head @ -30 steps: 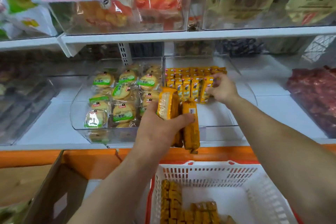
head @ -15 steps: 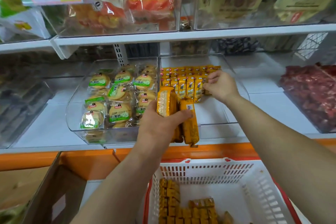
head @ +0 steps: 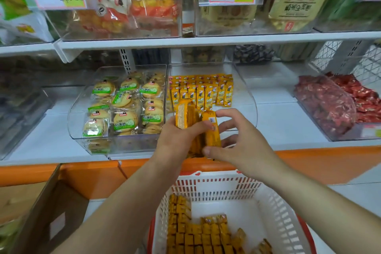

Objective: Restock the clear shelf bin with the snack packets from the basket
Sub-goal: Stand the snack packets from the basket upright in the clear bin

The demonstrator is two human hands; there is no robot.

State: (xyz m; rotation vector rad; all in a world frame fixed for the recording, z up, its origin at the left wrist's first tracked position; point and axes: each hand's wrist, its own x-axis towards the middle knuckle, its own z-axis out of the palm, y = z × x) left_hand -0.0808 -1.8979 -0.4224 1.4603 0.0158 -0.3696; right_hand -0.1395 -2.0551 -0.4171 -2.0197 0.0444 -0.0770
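My left hand (head: 172, 143) grips a bundle of yellow snack packets (head: 185, 116) upright in front of the shelf. My right hand (head: 245, 146) reaches in from the right, its thumb under and its index finger over the bundle's rightmost packet (head: 210, 130). Behind them stands the clear shelf bin (head: 248, 97), with several yellow packets (head: 204, 90) lined up at its back and bare floor at its front. Below, the white basket (head: 226, 186) with a red rim holds many more yellow packets (head: 195, 233).
A clear bin of round cakes with green labels (head: 123, 107) adjoins on the left, and one of red packets (head: 327, 105) sits to the right. The upper shelf (head: 206, 40) overhangs. A cardboard box (head: 47, 212) stands at lower left, beside the orange shelf base (head: 92, 173).
My right hand has drawn back from the row of packets in the bin and come to the bundle in my left hand. The left hand stays in place.
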